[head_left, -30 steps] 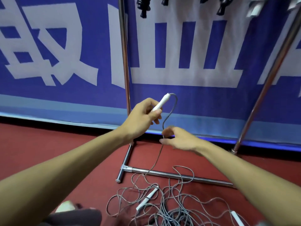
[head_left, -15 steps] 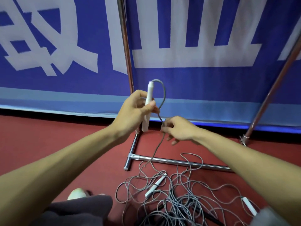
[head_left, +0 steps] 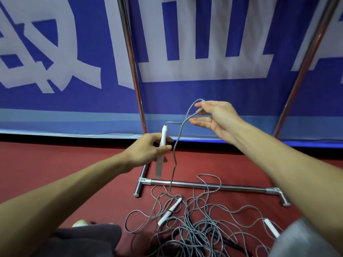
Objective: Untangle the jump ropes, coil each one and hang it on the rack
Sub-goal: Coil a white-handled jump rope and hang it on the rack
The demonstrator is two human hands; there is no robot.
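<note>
Plainly, the left hand (head_left: 146,153) had its fingers curled round one white handle (head_left: 164,134), held nearly upright just in front of the left post of the rack (head_left: 204,186). From the top of that handle the grey cord (head_left: 174,153) ran across to the right hand (head_left: 219,117), looped over its upper finger and dropped to the tangle (head_left: 187,230) on the red floor (head_left: 55,164). That hand's fingers were nearly straight and spread, with the cord hooked over them rather than squeezed; no firm pinch could be made out.

The cord looked thin, light and limp, probably with a smooth coating that would slide through loose fingers. It would not hold a shape by itself, so each coil would likely need pinning against the stiff handle, which seemed the surest place to hold. Pulling hard would probably tighten the crossings below. Two more handles (head_left: 170,210) (head_left: 271,228) lay among the loops and could snag, and the hanging cord crossed the rack's bottom bar.
</note>
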